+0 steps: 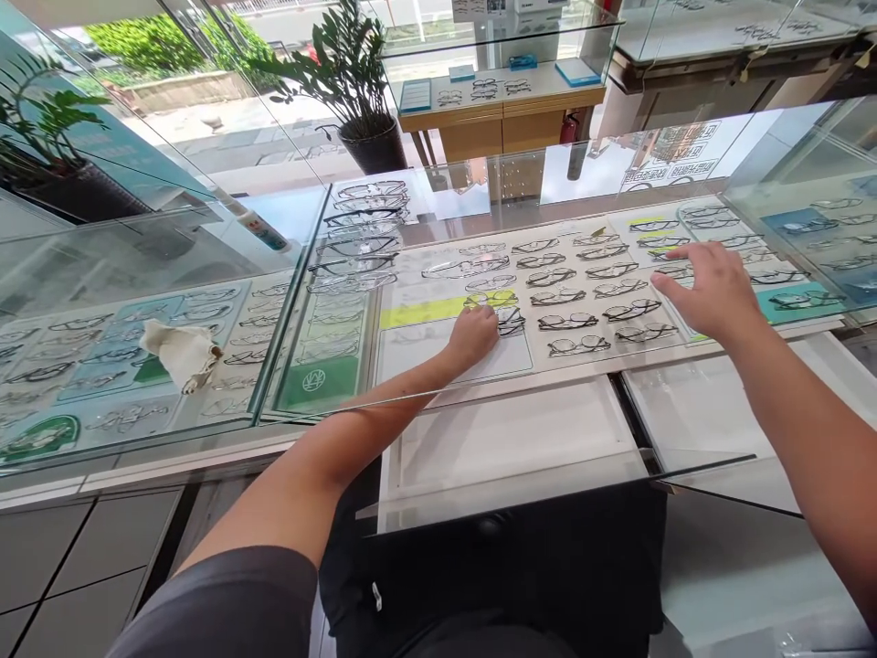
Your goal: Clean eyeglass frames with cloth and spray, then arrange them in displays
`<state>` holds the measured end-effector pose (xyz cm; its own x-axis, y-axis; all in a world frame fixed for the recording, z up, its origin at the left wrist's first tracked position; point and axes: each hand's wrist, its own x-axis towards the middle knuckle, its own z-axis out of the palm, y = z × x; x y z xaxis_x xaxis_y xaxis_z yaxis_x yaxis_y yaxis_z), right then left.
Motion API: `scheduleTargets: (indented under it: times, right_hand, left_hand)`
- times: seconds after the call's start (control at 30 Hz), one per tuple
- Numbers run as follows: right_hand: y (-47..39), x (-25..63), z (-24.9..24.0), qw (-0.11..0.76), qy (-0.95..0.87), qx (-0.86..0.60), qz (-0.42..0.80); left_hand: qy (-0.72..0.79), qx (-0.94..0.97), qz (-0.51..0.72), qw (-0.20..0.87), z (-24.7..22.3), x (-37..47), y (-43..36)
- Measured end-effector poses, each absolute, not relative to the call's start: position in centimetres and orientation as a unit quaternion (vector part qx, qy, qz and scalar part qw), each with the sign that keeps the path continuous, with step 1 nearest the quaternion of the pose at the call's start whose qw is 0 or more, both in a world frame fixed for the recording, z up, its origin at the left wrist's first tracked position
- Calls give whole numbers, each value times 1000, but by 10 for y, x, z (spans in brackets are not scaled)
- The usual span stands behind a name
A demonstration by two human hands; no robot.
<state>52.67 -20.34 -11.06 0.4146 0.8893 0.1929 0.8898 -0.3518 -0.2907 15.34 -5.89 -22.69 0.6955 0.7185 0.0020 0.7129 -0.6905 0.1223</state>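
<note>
Inside the glass display case, my left hand (474, 336) has its fingers curled around part of a dark-framed pair of glasses (511, 320), beside the yellow-green strip (417, 313). Another pair (491, 299) lies on that strip just beyond the fingers. My right hand (713, 288) is over the right part of the case, thumb and fingers spread, with nothing visible between them. Near its thumb is a dark pair (630, 310). Rows of glasses (567, 321) stand on the white display board between the two hands.
A crumpled beige cloth (182, 355) and a white bottle (253, 224) are on the left glass top. Open white drawers (507, 443) sit below the case. A glass edge crosses above my left forearm. Potted plants (374, 137) stand behind.
</note>
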Motion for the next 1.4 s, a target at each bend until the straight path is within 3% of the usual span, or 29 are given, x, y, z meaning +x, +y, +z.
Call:
scheduleTargets:
  times: [1.4]
  right_hand:
    - [-203,524,-107,162,-529,-833,3]
  left_hand:
    - [337,940,47,-12,-236,142,-70]
